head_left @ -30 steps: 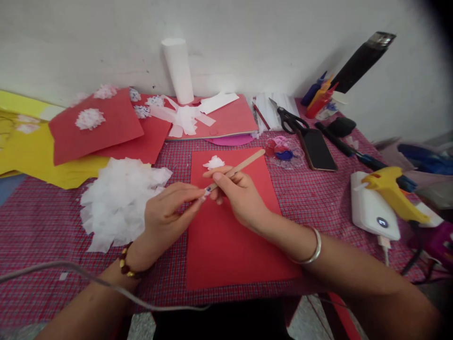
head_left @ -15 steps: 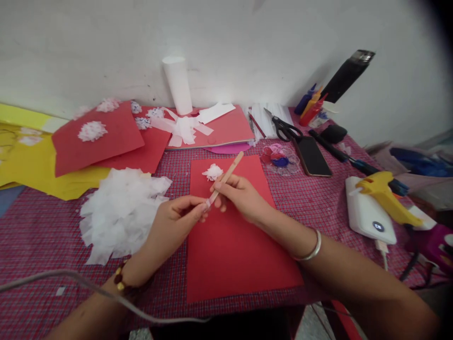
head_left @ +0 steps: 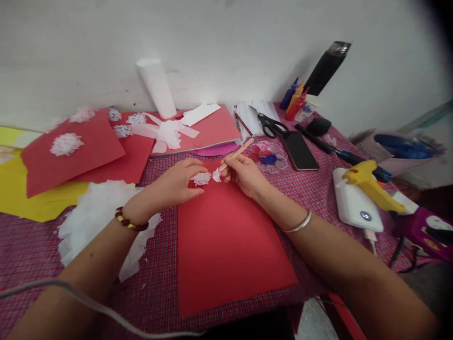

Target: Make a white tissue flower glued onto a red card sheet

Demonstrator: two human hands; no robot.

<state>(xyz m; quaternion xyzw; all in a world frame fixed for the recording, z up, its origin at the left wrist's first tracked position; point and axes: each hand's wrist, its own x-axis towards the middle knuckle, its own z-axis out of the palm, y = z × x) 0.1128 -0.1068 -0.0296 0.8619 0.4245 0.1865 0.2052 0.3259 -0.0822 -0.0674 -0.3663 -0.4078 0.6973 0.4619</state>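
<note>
Right hand [head_left: 244,175] had the wooden stick [head_left: 244,148] clenched in its fingers, stick tilted over the far end of the red sheet [head_left: 230,245]. Small white paper piece [head_left: 216,175] sat at the stick's lower tip, just beside the white paper cluster [head_left: 202,179]. Left hand [head_left: 173,185] had thumb and fingers spread around that cluster; couldn't tell if they pinched it. White paper pile [head_left: 94,205] lay partly under the left forearm on the worktop [head_left: 161,278].
</note>
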